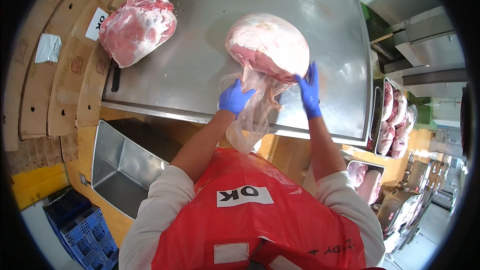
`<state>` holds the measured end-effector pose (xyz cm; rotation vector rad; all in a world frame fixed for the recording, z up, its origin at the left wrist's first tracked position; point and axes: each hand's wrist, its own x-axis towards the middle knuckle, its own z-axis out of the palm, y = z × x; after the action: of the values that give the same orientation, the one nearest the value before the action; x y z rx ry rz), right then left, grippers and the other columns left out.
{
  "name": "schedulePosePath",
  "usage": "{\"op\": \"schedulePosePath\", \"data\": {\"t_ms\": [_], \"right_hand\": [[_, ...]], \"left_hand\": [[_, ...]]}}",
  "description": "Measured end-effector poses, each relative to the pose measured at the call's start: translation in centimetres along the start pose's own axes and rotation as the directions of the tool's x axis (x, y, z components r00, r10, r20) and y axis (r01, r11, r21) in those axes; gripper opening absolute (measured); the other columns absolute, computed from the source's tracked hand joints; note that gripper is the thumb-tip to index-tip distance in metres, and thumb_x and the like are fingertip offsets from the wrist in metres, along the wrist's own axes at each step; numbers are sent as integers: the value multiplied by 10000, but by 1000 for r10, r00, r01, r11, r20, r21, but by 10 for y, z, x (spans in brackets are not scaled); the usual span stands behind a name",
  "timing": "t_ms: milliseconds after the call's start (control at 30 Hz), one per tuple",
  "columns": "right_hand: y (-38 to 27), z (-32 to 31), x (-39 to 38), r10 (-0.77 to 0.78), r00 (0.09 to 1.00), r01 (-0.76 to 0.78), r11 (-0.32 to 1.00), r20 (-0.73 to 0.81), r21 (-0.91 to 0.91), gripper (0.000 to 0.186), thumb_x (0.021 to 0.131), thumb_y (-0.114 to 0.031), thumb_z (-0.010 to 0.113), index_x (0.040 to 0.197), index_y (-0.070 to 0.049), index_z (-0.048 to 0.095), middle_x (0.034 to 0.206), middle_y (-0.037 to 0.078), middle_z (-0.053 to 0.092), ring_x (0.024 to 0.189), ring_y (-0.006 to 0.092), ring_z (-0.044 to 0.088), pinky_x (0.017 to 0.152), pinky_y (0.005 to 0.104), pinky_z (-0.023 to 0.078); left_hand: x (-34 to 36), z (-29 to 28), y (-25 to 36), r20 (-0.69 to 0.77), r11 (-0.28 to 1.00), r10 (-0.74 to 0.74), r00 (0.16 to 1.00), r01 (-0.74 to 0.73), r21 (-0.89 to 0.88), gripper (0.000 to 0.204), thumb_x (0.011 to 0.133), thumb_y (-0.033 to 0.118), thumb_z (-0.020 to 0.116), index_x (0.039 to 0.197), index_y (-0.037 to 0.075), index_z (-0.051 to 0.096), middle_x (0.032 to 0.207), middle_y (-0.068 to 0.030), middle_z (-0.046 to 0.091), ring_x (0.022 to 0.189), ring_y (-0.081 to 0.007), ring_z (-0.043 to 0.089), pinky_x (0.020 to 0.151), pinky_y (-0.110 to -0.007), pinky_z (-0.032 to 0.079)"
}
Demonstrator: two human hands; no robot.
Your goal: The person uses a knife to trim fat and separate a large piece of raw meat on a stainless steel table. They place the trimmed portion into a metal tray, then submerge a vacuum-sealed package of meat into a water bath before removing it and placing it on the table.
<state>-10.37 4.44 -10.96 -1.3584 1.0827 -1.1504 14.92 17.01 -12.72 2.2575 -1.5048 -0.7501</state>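
A large rounded cut of raw meat (272, 45), pale fat over pink flesh, rests on the metal table (200, 55) in front of me. A clear plastic bag (248, 125) trails from its near side over the table edge towards my apron. My left hand (235, 98), blue-gloved, is at the bag, its thumb apart from its fingers; the fingertips are partly hard to make out. Blue-gloved too, my right hand (310, 91) has its fingers spread against the right near side of the meat. Another raw cut (138, 27) lies at the table's far left.
Flattened cardboard boxes (62, 77) stand along the left. Under the near edge sits a metal tub (120, 170). Blue plastic crates (90, 240) are at lower left. Metal bins of meat (395, 120) stand at right. A slim dark object (116, 79) lies near the left cut.
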Motion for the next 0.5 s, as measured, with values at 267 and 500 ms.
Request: {"op": "schedulePosePath", "data": {"t_ms": [267,500], "right_hand": [[80,37,-12,233,964,-230,972,-128,35,607,884,-170,785,1400,33,539,1257,185,675,1135,275,664,948,397,530],[91,6,-20,362,899,-383,923,-244,-40,283,947,-172,671,1047,82,745,871,104,752,803,174,676,716,367,530]], "left_hand": [[26,5,6,50,992,-126,991,124,35,455,886,349,648,1213,36,694,1135,-254,723,1089,-431,692,949,-516,550],[26,25,3,162,633,-73,984,172,-754,148,971,153,591,924,73,706,791,15,625,685,-112,580,610,-316,494]]}}
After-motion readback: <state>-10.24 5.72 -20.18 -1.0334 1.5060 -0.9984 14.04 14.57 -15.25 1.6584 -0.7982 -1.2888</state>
